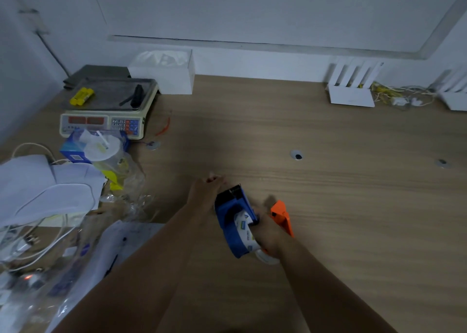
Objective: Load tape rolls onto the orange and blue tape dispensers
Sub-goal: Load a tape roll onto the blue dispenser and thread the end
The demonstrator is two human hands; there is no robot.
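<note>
1. Far left of the counter (328, 206): loose white papers (38, 188), cables and clear plastic bags in a heap; behind them a weighing scale (106, 110) with a yellow item (81, 96) and a black item on its pan
2. Left of centre: my left hand (206, 190) rests on the counter just beside the blue tape dispenser (231, 221), touching its left side, fingers spread forward; it is pressed against the body rather than wrapped around it
3. Centre: the blue tape dispenser lies tilted on the counter with a white tape roll (243, 227) seated in its frame
4. Right of centre: my right hand (269, 234) is closed on the tape roll at the dispenser's right side
5. Just behind that hand, touching it, lies the orange tape dispenser (281, 215); whether it carries a roll I cannot tell
6. Far right, against the wall: two white routers (351, 97) with tangled cables
</note>
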